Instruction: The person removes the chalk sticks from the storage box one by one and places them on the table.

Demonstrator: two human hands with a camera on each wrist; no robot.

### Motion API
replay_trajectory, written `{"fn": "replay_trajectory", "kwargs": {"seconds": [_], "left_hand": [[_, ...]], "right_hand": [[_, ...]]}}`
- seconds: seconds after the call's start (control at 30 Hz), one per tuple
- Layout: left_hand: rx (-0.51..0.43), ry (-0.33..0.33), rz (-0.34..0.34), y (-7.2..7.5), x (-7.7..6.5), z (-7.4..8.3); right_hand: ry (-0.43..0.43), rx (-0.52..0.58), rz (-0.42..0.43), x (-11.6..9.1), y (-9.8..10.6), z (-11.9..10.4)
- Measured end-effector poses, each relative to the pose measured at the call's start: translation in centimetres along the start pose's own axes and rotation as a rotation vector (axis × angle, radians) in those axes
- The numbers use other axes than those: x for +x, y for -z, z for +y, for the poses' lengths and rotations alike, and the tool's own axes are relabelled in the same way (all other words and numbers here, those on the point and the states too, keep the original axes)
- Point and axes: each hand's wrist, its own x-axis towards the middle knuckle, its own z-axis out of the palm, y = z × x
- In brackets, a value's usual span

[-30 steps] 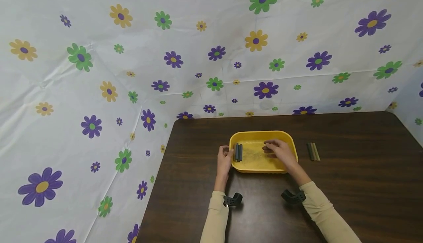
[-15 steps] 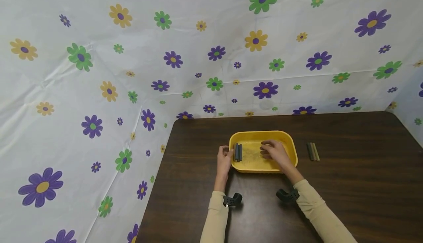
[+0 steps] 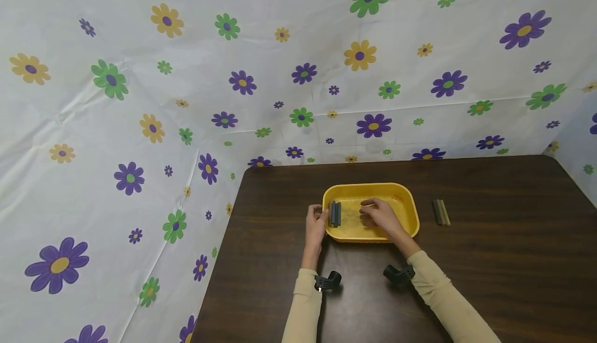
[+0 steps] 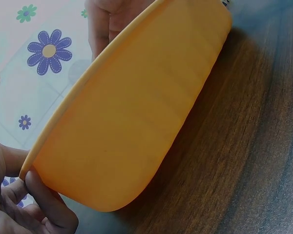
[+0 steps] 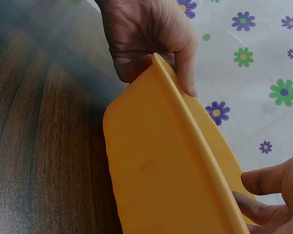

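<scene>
My left hand [image 3: 315, 226] grips the left end of a yellow plastic tray [image 3: 368, 239]. In the left wrist view, the thumb and fingers of that left hand [image 4: 44, 204] pinch the rim from both sides. Inside the tray, against its left end, several dark grey sticks [image 3: 335, 214] lie side by side. My right hand [image 3: 380, 216] hovers over the middle of the tray, to the right of these sticks. The right wrist view shows the thumb and forefinger of the right hand [image 5: 278, 190] apart, with nothing visible between them; the tray wall hides its other fingertips.
To the right of the tray, a small row of sticks [image 3: 441, 212], one dark and the others olive-tan, lies on the dark wooden table [image 3: 503, 239]. A flower-patterned white sheet [image 3: 280, 53] hangs behind and to the left of the table.
My right hand has moved left within the tray, nearer to the grey sticks. The left hand keeps its grip on the rim, and the tray stays in place.
</scene>
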Motion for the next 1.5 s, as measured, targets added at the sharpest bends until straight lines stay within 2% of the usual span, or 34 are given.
{"fn": "replay_trajectory", "kwargs": {"seconds": [0.6, 1.5], "left_hand": [[-0.003, 0.007, 0.002, -0.1, 0.0, 0.2], [-0.015, 0.015, -0.008, 0.0, 0.0, 0.3]], "right_hand": [[-0.008, -0.026, -0.036, 0.8, -1.8, -0.2], [-0.017, -0.083, -0.026, 2.3, -3.6, -0.2]]}}
